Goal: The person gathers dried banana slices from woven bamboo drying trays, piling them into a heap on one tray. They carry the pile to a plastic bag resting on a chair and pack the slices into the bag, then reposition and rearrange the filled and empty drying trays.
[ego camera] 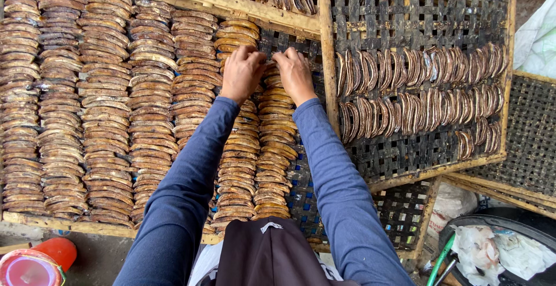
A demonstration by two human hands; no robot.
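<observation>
My left hand (pixel 242 73) and my right hand (pixel 295 74) reach forward side by side, fingers curled down onto the top of a column of brown dried banana slices (pixel 272 141). Both hands press on or pinch slices at the column's far end; which slice each one holds is hidden under the fingers. The slices lie overlapped in several long rows (pixel 104 106) on a woven bamboo drying tray (pixel 301 187) with a wooden frame. Blue sleeves cover both my arms.
A second woven tray (pixel 405 8) to the right carries three short rows of darker slices (pixel 423 66). More trays lie at the far right (pixel 533 129). A red plastic container (pixel 35 263) sits bottom left, a dark basin with white cloth (pixel 498 251) bottom right.
</observation>
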